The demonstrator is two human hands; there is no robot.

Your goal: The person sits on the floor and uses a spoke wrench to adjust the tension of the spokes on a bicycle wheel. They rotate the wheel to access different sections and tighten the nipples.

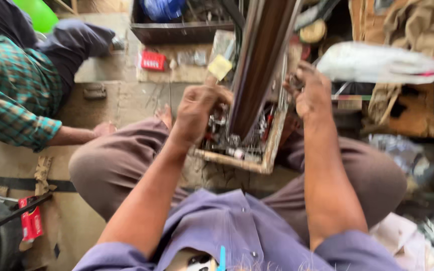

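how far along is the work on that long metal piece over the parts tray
Done: nothing looks finished. In hand: the left hand reaches among small metal parts in the wooden tray, and the right hand pinches something small beside the long metal piece. Left: blur hides whether anything is fitted; loose parts fill the tray.

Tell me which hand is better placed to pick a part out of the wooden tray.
Left, probably. The left hand hangs right over the small metal parts in the tray; the right hand is higher, beside the metal bar.
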